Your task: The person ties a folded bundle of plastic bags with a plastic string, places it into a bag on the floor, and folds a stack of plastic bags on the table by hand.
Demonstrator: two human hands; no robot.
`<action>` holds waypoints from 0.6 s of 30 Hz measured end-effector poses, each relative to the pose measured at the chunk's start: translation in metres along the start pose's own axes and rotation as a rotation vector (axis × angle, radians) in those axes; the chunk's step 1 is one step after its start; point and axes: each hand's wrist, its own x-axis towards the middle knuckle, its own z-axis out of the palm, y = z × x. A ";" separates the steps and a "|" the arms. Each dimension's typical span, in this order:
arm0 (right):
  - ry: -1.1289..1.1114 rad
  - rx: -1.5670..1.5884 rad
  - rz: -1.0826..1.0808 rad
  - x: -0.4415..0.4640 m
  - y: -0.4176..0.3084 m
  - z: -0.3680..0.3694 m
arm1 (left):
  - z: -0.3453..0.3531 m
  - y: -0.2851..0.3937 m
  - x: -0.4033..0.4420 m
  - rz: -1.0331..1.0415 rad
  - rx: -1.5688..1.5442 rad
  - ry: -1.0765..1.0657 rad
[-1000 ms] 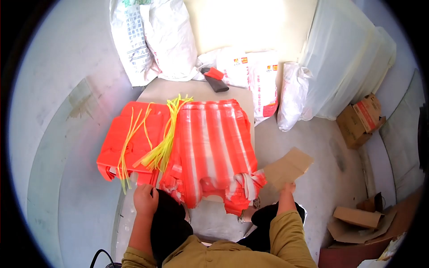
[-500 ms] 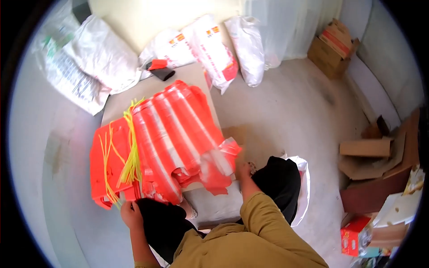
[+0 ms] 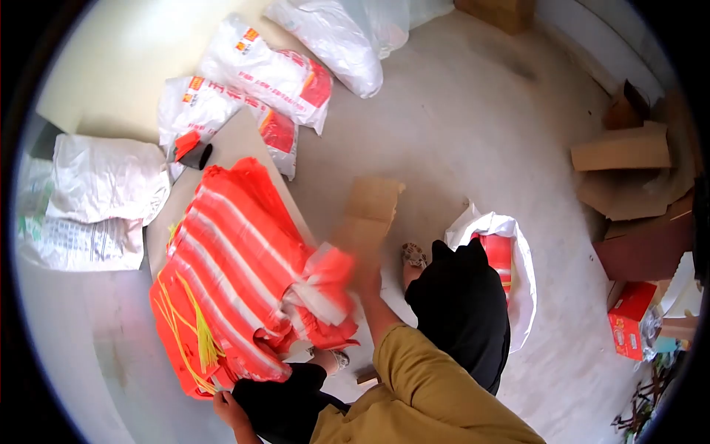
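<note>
Red-and-white striped plastic bags [image 3: 222, 244] lie in a layered pile on a low board [image 3: 285, 196]. Across the pile's near left part, over plain red plastic [image 3: 174, 337], run loose yellow strings [image 3: 205, 337]. My left hand [image 3: 231, 411] is closed at the lower ends of these strings, by my left knee. My right hand [image 3: 366, 280] is smeared by motion beside the crumpled right end of the striped bags, so its fingers and grip cannot be made out.
White printed sacks [image 3: 255, 70] and pale sacks [image 3: 107, 177] stand around the board's far side. A cardboard flap [image 3: 370, 207] is beyond my right hand. An open white sack [image 3: 525, 296] with red contents stands by my right knee. Cardboard boxes [image 3: 621, 148] line the right.
The view has swung to the right, bringing the open white sack into fuller sight. My right hand remains by the bags' end, now blurred. My left hand stays at the string ends.
</note>
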 end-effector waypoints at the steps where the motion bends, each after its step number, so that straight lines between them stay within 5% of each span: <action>1: -0.083 0.333 0.298 -0.007 -0.004 -0.020 | -0.001 -0.002 0.002 -0.004 -0.004 -0.007; 3: -0.234 0.991 0.901 -0.020 -0.014 -0.041 | -0.001 -0.007 0.004 -0.016 -0.012 -0.022; 18: 0.087 1.141 0.978 -0.049 -0.036 -0.002 | -0.004 -0.062 0.032 -0.177 0.034 -0.145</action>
